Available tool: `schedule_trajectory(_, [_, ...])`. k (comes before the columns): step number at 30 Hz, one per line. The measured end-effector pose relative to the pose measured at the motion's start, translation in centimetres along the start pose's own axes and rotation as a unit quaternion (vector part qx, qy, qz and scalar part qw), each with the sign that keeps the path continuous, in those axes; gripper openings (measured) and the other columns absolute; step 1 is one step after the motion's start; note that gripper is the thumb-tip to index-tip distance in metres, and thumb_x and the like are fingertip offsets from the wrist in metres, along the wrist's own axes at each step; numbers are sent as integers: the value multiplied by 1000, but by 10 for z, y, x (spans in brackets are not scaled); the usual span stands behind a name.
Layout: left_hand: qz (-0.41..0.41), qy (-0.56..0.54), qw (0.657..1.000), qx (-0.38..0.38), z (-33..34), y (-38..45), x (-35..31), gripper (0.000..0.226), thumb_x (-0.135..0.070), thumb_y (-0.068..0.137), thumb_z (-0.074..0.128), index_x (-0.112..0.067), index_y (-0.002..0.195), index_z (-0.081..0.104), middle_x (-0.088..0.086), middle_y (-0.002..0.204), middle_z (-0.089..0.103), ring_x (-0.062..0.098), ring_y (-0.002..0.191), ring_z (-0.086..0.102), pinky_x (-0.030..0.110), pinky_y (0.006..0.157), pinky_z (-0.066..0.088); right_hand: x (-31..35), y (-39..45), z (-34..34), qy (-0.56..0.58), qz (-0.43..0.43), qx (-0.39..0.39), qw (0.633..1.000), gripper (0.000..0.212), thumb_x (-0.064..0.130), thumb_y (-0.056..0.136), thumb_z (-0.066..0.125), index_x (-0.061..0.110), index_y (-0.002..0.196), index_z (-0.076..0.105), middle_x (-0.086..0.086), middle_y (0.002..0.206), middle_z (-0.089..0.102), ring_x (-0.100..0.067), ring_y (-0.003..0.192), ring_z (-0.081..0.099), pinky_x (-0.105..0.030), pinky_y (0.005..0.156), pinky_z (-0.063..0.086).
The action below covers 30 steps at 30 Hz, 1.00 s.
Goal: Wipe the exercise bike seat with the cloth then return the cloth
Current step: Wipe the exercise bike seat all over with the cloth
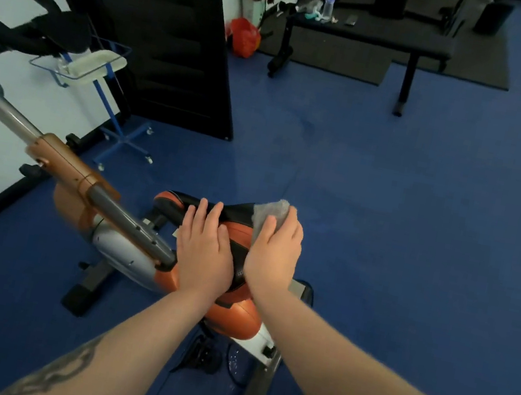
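Observation:
The exercise bike's seat [239, 232] is black and orange and sits low in the middle of the view. My left hand [204, 253] lies flat on its left side, fingers spread, holding nothing. My right hand [273, 255] presses a small grey cloth [270, 214] onto the seat's right side; the cloth sticks out beyond my fingertips. Most of the seat's near half is hidden under both hands.
The bike's orange and grey frame and handlebar post [81, 179] slant up to the left. A blue wheeled stand [101, 68] with a white tray stands by the dark door [163, 30]. A black bench [367, 38] with a bottle [329, 0] is at the back. Blue floor [424, 208] stretches right.

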<state>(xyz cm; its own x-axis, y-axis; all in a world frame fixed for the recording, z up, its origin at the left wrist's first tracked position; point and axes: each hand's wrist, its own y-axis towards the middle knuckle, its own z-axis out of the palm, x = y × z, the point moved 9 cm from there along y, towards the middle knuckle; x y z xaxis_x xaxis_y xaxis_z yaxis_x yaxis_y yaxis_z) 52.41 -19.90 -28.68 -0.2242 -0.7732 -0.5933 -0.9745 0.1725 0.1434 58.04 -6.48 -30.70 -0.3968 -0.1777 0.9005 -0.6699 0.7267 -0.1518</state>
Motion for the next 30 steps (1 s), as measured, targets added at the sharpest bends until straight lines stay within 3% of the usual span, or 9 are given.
schedule_trajectory(5, [-5, -16, 1000, -10, -1, 3, -1, 43, -21, 99, 30, -19, 141, 38, 3, 154, 26, 18, 144, 10, 42, 117, 10, -8, -45, 8, 6, -9, -10, 1000, 63, 36, 100, 33, 28, 154, 0, -5, 162, 3, -26, 145, 18, -38, 111, 30])
schedule_trajectory(8, [-6, -18, 1000, -18, 0, 3, -1, 42, -20, 98, 31, -19, 140, 40, 2, 153, 28, 18, 144, 11, 42, 117, 10, -6, 11, 3, -13, 18, 13, 1000, 50, 36, 102, 30, 16, 148, 28, -12, 154, 29, -28, 135, 36, -40, 105, 35])
schedule_trajectory(11, [-13, -24, 999, -27, 2, 3, 1, 41, -19, 98, 31, -20, 138, 42, 1, 153, 29, 17, 143, 13, 44, 117, 12, -1, 58, 4, -69, 39, 92, 993, 40, 36, 101, 26, 11, 113, 54, -14, 121, 59, -27, 98, 54, -36, 81, 40])
schedule_trajectory(13, [-11, -35, 999, -33, 1, 1, 2, 41, -20, 98, 31, -21, 138, 42, -1, 152, 29, 15, 143, 13, 42, 117, 12, 4, 57, 9, -104, -16, 140, 984, 40, 38, 100, 26, 12, 115, 53, -12, 121, 57, -28, 102, 54, -37, 81, 41])
schedule_trajectory(15, [-13, -54, 998, -42, -1, -1, 3, 40, -20, 99, 32, -22, 137, 43, -3, 152, 30, 10, 143, 13, 36, 117, 12, 7, 32, 13, -193, -135, 158, 959, 47, 42, 100, 25, 20, 137, 42, -6, 144, 40, -27, 129, 41, -35, 98, 38])
schedule_trajectory(18, [-23, -69, 996, -44, -3, -3, 1, 40, -26, 99, 31, -25, 137, 44, -7, 152, 30, 4, 142, 11, 33, 117, 14, 15, 4, 12, -308, -304, 182, 883, 58, 44, 98, 14, 25, 153, 19, -1, 161, 13, -22, 148, 6, -32, 119, 12])
schedule_trajectory(20, [-40, -44, 997, -56, -5, -3, 0, 39, -27, 99, 33, -23, 136, 45, -6, 151, 31, 4, 142, 12, 32, 117, 15, 23, 14, 19, -364, -357, 239, 826, 57, 43, 100, 12, 24, 154, 10, 1, 162, 11, -21, 149, 2, -34, 121, 9])
schedule_trajectory(25, [-154, -11, 978, -137, -17, -19, 6, 39, -25, 95, 46, -23, 133, 46, -5, 142, 45, 11, 134, 35, 36, 111, 31, 39, 49, 51, -340, -348, 360, 796, 52, 46, 100, 23, 29, 148, 31, 3, 148, 40, -23, 133, 37, -39, 101, 42])
schedule_trajectory(30, [-271, -79, 935, -214, -1, -59, -8, 41, -30, 97, 36, -26, 138, 39, -9, 144, 39, 5, 133, 32, 23, 106, 25, 42, 63, 63, -291, -309, 413, 806, 42, 47, 99, 22, 26, 108, 57, -1, 111, 61, -24, 101, 58, -37, 76, 44])
